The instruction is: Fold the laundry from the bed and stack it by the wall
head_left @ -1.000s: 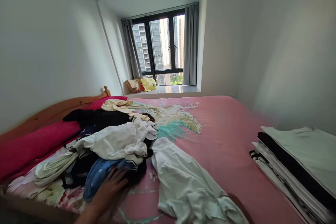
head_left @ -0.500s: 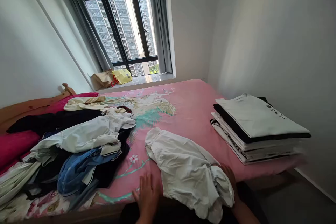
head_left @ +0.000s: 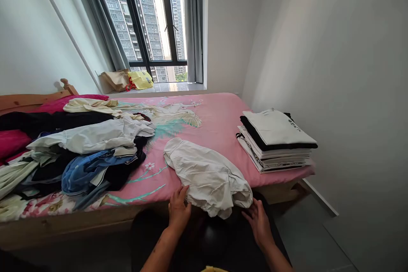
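A crumpled white garment [head_left: 207, 175] lies on the pink bed sheet [head_left: 219, 125], hanging over the near edge of the bed. My left hand [head_left: 178, 210] touches its near left edge with the fingers curled on the fabric. Just below the garment's right corner, my right hand [head_left: 259, 222] has its fingers stretched out and holds nothing. Both hands are over my dark-clothed lap.
A heap of unfolded clothes [head_left: 79, 153], white, black and blue, covers the left of the bed. A neat stack of folded shirts [head_left: 276, 140] sits at the bed's right end by the wall. A wooden headboard [head_left: 35, 97], window [head_left: 149, 21] and yellow bag [head_left: 140, 80] lie behind.
The view pulled back from the bed. My left hand left the clothes heap and came to the white garment's edge; my right hand came out from under the garment's right corner.
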A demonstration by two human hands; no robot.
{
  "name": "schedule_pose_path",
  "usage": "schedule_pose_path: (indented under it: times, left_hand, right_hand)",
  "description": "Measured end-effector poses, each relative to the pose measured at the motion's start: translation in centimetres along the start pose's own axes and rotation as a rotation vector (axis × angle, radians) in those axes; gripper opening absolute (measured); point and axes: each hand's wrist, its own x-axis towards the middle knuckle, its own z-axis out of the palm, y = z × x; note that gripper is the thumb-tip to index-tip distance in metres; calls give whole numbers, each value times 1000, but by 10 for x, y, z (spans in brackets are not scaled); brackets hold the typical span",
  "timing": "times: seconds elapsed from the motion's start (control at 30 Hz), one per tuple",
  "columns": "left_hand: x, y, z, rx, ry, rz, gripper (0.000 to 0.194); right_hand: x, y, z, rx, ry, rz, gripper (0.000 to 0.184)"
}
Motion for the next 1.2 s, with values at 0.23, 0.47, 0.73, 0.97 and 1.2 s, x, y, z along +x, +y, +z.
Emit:
schedule_pose_path:
  times: [0.23,0.47,0.73,0.97,1.2]
  left_hand:
    - [5,3,-10,-165,26,-67,25]
    - [8,-6,-19,-192,-26,-285,41]
    - [3,2,-24,-134,-152,-405,42]
    - [0,6,-18,-86,-252,-490,40]
    - [-3,-7,-11,-300,-236,-551,41]
  right_hand:
    - [8,-3,5,-62,16,18,61]
    - [7,3,1,-136,29,-12,58]
    - [14,10,5,-227,-17,64,55]
    - [22,16,0,-93,41,153,55]
    - [16,11,5,-40,63,139,54]
